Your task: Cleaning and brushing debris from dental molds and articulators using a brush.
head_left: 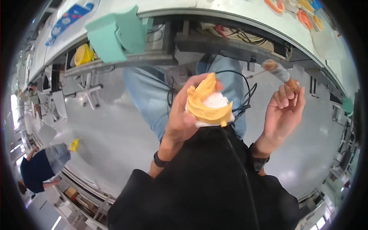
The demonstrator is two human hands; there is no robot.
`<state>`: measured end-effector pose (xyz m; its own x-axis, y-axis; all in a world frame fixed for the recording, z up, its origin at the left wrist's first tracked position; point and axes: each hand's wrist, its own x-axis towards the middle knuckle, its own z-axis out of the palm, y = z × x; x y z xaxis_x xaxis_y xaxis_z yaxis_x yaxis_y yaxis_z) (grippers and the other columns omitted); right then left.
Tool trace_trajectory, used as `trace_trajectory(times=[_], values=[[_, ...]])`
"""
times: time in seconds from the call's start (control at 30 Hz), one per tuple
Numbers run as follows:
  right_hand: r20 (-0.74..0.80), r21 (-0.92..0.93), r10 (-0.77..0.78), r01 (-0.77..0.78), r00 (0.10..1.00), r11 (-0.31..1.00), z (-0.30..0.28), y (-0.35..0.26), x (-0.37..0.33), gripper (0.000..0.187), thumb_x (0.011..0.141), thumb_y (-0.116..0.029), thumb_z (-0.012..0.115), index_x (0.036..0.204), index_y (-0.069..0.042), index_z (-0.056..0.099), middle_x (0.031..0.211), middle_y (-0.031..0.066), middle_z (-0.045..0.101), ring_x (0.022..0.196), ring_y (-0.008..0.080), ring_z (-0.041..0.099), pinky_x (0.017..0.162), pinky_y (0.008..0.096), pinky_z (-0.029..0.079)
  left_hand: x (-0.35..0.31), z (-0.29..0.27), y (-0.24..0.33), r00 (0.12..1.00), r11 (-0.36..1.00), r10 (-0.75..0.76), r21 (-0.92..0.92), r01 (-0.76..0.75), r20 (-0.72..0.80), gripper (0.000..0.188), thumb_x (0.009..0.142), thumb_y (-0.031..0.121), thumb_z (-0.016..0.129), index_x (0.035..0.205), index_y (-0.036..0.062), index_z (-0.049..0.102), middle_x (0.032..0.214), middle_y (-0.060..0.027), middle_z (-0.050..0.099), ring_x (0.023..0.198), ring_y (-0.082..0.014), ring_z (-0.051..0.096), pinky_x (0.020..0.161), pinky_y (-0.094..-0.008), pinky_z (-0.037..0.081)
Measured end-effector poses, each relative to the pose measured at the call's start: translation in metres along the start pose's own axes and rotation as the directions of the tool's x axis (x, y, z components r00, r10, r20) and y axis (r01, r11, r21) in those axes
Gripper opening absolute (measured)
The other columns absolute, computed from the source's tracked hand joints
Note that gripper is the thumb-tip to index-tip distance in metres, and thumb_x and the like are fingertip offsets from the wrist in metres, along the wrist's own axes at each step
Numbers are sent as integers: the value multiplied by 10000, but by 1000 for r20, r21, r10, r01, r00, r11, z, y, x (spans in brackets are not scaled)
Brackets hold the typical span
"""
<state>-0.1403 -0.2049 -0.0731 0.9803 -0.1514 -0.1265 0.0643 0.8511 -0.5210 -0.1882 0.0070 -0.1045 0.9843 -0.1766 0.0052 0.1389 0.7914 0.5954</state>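
Holding yellow arch (210,114), tool (283,73) (partly blurred)

It is bright here. The grey floor (314,142) shines a bit. The worktop (230,5) bends like a bow, and corners go black.

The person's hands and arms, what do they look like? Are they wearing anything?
The left hand and right hand are both bare, with no gloves. There's a black band round the left wrist and a wider dark band, maybe a watch, on the right. The black sleeves stop short of the wrists.
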Motion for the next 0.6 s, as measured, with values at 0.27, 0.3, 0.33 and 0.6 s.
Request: trace_trajectory(times=[0.27,0.3,0.33,0.6], values=[[152,-317,-302,336,941,887,17,-6,-26,346,904,-288,393,1031,8,522,732,108,537,493,123,433,469,202,349,-12,11,5,984,885,-32,-453,111,178,822,716,384,560,1367,-16,257,1316,-232,374,973,-260,529,813,-357,460],[236,-325,-348,411,907,852,19,-8,-29,352,900,-286,393,1032,17,515,743,134,536,483,128,437,453,212,354,-15,11,5,985,883,-34,-456,110,171,822,716,384,560,1367,-16,257,1316,-232,374,973,-260,529,813,-357,460],[318,-326,-389,485,865,812,18,-10,-32,359,896,-285,393,1033,26,508,755,159,534,473,133,441,438,221,359,-17,10,5,986,868,-17,-486,97,167,858,713,406,558,1389,-3,224,1353,-245,327,960,-269,515,793,-342,445],[635,-334,-227,527,739,782,2,-23,-54,302,877,-244,411,1050,3,413,818,215,504,527,252,501,472,316,436,-20,19,8,996,893,-37,-444,70,82,753,781,387,449,1398,21,222,1387,-274,292,1142,-332,472,840,-361,446]])
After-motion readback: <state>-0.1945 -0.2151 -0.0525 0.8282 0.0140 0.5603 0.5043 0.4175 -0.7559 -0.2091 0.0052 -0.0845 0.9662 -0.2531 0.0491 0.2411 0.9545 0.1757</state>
